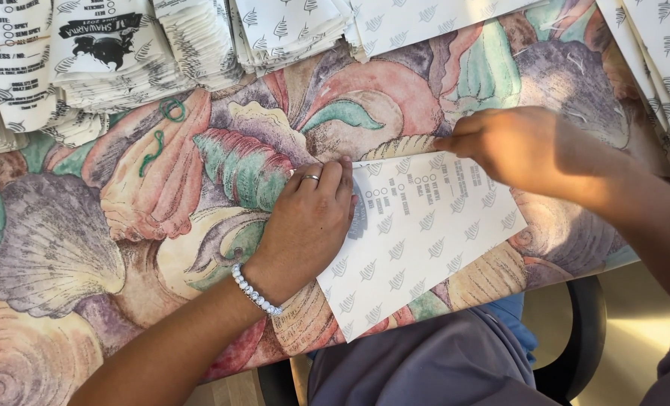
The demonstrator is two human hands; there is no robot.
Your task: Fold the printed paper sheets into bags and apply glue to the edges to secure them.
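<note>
Head view, one sheet in hand. White printed paper sheet (425, 233) lies flat on the shell-patterned tablecloth (87, 248), its lower corner overhanging the table edge at 6 o'clock.

Left hand (308, 225): palm down, fingers together, pressing the sheet's left edge at 9 o'clock; ring and beaded bracelet (256, 289) visible. Right hand (526, 146): fingers curled, pinching the sheet's top edge at 1 o'clock.

Judgement: folding barely begun; the sheet looks fully open, no crease visible. Stacks of folded sheets (109, 60) at 11 o'clock look finished; flat unfolded sheets (665, 60) at 2 o'clock appear left to do. Green rubber bands (166, 124) lie loose near the stacks
</note>
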